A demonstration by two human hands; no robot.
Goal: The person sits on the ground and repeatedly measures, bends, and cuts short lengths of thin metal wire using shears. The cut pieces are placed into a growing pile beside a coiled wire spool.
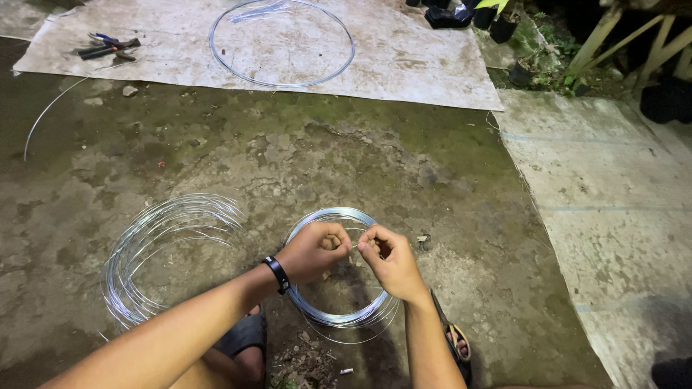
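Left hand: the left hand (313, 250) is being held curled over the near coil, with a black band (277, 274) being worn on its wrist.
Left fingers: they are being kept closed tight on a thin piece of wire (355, 246); the tips are being hidden inside the fist.
Right hand: the right hand (390, 259) is being held just beside the left one, almost touching it.
Right fingers: they are being pinched narrow on the same piece of wire; how much wire is being held is hard to see.
Near coil: a round coil of silver wire (339, 315) is lying on the ground under both hands; its middle part is being covered by the hands.
Loose coil: a wider, messy wire bundle (144, 252) is lying to the left, apart from the near coil; its single turns are too fine to be told apart.
Far ring: a big wire ring (281, 43) is lying on a pale sheet (418, 57) at the top.
Tools: some hand tools (108, 47) are lying on the sheet's left corner; their kind is hard to make out.
Stray wire: one bent strand (43, 115) is lying at the far left.
Ground: the rough, mossy ground (288, 151) is being lit unevenly, and the corners are being lost in the dark.
Bottom edge: both arms and a sandal (455, 346) are being cut off by the picture's edge.
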